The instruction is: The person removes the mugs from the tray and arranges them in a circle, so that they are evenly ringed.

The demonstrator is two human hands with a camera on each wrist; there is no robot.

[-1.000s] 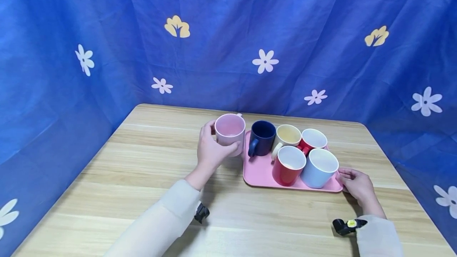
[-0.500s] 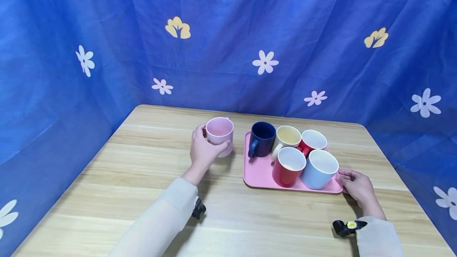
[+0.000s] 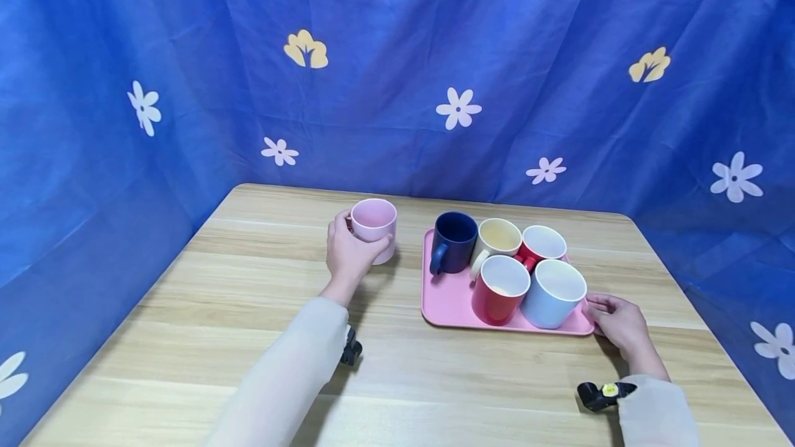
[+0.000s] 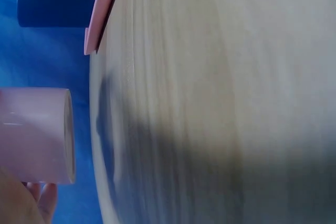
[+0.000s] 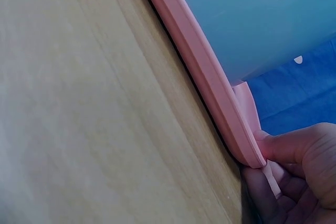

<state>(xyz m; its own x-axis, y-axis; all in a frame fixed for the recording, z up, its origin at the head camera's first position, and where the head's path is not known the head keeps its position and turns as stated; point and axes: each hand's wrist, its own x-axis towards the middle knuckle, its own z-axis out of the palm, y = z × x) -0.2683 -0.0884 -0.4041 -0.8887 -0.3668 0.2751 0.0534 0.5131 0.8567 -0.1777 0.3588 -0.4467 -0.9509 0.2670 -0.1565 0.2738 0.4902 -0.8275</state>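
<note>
My left hand (image 3: 349,254) grips a pink mug (image 3: 375,240) from its left side, left of the tray. In the left wrist view the pink mug (image 4: 37,135) is upright with its base raised off the tabletop, fingertips (image 4: 47,198) wrapped behind it. My right hand (image 3: 621,326) pinches the front right corner of a pink tray (image 3: 444,305); the right wrist view shows the thumb (image 5: 291,145) on the rim and fingers under it. The tray bears a navy mug (image 3: 455,243), a cream mug (image 3: 499,235), two red mugs with white insides and a light blue mug (image 3: 554,295).
The wooden table (image 3: 248,281) runs to a blue curtain (image 3: 373,102) with flower prints, at the back and both sides. One red mug (image 3: 499,292) stands at the tray's front, the other red mug (image 3: 542,243) behind it.
My left hand has carried the pink mug leftward, away from the tray's left edge. My right hand and the tray with its mugs have stayed put.
</note>
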